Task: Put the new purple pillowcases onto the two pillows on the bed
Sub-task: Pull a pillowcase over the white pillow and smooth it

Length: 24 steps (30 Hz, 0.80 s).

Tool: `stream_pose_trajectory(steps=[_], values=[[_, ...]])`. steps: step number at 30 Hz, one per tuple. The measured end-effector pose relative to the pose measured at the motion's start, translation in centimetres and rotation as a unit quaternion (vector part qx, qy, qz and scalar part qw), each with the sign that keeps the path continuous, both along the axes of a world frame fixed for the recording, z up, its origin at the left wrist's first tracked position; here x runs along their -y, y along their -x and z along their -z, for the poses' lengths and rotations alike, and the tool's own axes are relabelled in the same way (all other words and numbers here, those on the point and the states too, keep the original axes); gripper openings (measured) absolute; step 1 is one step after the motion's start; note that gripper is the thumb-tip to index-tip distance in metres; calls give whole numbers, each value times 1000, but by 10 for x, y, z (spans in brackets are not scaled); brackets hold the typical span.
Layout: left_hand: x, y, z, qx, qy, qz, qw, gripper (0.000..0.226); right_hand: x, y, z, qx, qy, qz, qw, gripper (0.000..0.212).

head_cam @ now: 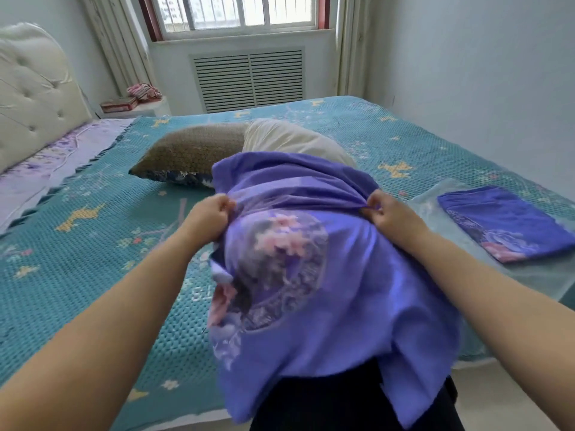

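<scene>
The soft, light purple pillowcase (311,275), half drawn over a white pillow (289,141) on the bed (93,244), is pinched at its bunched opening by both hands, left hand (211,216) and right hand (389,213), where limp cloth is best gripped.

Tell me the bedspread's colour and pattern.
Teal waffle-textured bedspread with yellow and pastel floral motifs; head view.
</scene>
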<state>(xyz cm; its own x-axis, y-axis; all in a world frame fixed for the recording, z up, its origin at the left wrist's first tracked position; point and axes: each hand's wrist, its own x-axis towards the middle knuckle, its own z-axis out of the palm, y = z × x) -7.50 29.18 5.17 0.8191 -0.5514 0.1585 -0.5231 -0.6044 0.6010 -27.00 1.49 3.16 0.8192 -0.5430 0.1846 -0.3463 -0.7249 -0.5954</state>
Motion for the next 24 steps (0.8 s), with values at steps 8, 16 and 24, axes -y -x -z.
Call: stream_pose_trajectory(steps=[8, 16, 24], values=[[-19, 34, 24, -92, 40, 39, 994, 44, -40, 18, -7, 64, -58, -158, 984, 15], [-49, 66, -11, -178, -35, 160, 970, 56, -138, 6, -44, -81, 255, -341, 901, 43], [-86, 84, 7, -158, -114, 168, 966, 49, -157, -1, -51, -93, 200, -318, 922, 18]])
